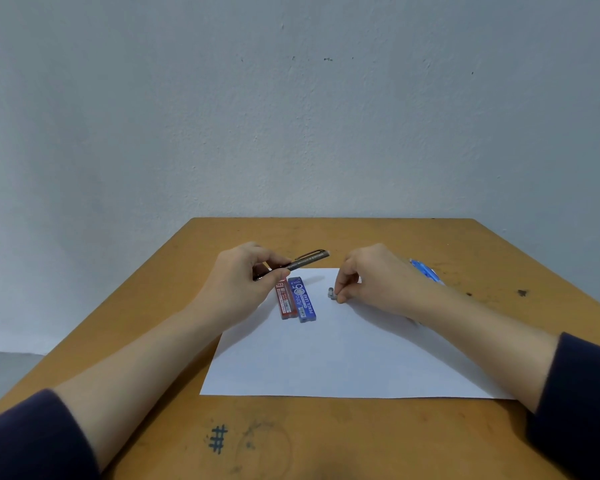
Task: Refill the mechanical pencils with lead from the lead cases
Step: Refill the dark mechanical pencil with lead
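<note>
Beside lead cases (296, 301), left hand (243, 276) pinches pencil (309, 258), right hand (378, 276) pinches cap (331, 292).

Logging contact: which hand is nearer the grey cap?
Right. The right hand pinches the cap on the paper; the left hand holds the pencil, across the lead cases.

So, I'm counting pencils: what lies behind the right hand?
A blue pencil lies on the table behind the right hand; only one end shows. The hand and wrist cover the rest.
</note>
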